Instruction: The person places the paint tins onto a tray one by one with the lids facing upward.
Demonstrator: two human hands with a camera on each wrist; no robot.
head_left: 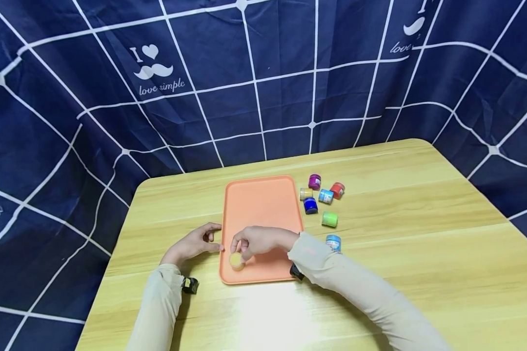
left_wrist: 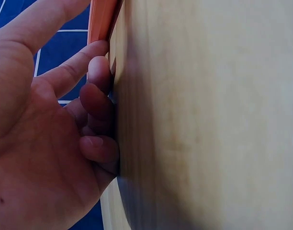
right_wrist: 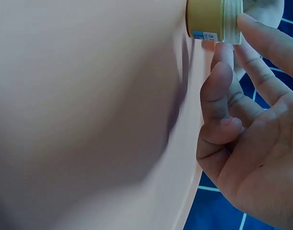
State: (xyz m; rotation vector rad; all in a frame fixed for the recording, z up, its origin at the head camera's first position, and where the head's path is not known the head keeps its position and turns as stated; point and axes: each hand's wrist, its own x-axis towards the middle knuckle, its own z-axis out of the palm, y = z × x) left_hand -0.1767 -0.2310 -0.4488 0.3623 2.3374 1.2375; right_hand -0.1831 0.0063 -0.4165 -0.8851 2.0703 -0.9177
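Observation:
My right hand (head_left: pixel 256 240) pinches a small yellow paint jar (head_left: pixel 235 261) near the front left corner of the orange tray (head_left: pixel 263 200). In the right wrist view, the thumb and fingertips are at the jar's clear ribbed lid (right_wrist: pixel 231 21), and part of a label shows on its side. The jar is upright, its base close to the tray surface. My left hand (head_left: pixel 196 242) lies at the tray's left edge, thumb and forefinger spread apart and touching the rim (left_wrist: pixel 99 21). Its other fingers bend loosely against the table.
Right of the tray lie several paint jars: purple (head_left: pixel 314 182), red (head_left: pixel 337 189), light blue (head_left: pixel 326 196), yellow (head_left: pixel 305 193), dark blue (head_left: pixel 310 205) and green (head_left: pixel 330 219). Another light blue jar (head_left: pixel 333 242) sits by the right sleeve. A dark curtain (head_left: pixel 228 107) surrounds the wooden table (head_left: pixel 399 195).

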